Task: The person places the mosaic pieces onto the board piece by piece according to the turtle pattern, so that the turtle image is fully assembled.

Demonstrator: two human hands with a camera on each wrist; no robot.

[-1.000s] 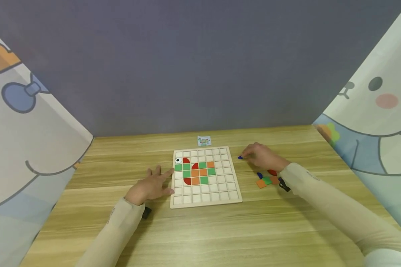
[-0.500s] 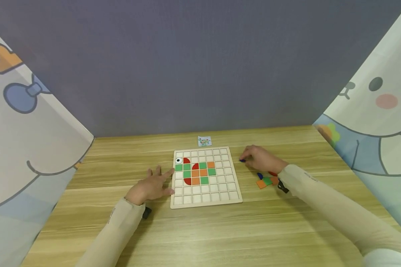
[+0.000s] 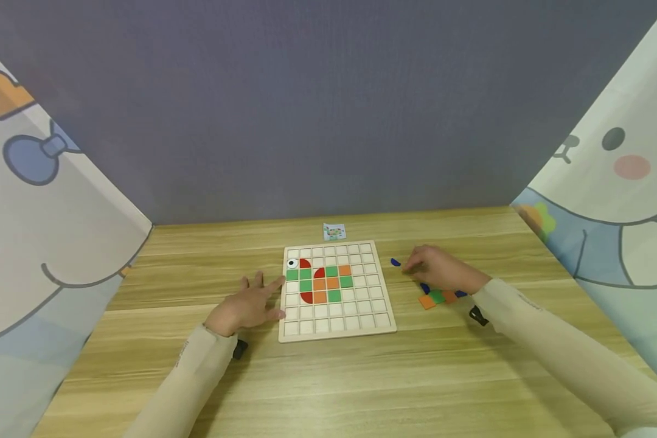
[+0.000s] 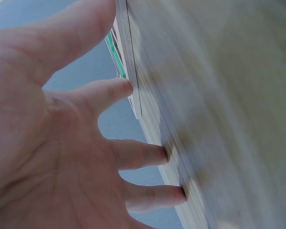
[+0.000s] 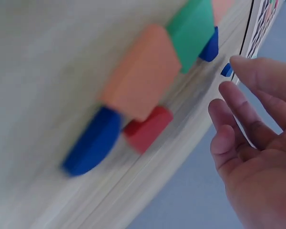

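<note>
My left hand [image 3: 246, 306] lies spread at the left side of a wooden grid board [image 3: 358, 322], its thumb and index finger at the board's edge. On the board, green, orange and red pieces and a white eye disc [image 3: 292, 263] form a figure. My right hand [image 3: 437, 269] hovers just right of a small blue half-round piece [image 3: 395, 262], which lies on the table beyond the board's right edge. Its fingers [image 5: 240, 102] are loosely curled, with nothing between them. The thumb appears close to that blue piece in the right wrist view.
Below the right hand lie orange squares [image 3: 427, 302], a green square [image 3: 436, 296] and more blue half-rounds [image 3: 460, 294]. A red piece [image 5: 148, 128] sits beside them. A small picture card [image 3: 334, 232] lies behind the board, before a grey partition [image 3: 328, 121].
My right hand has let go of the blue half-round piece, leaving it on the table, and has moved right and slightly nearer. The left hand has stayed in place.
</note>
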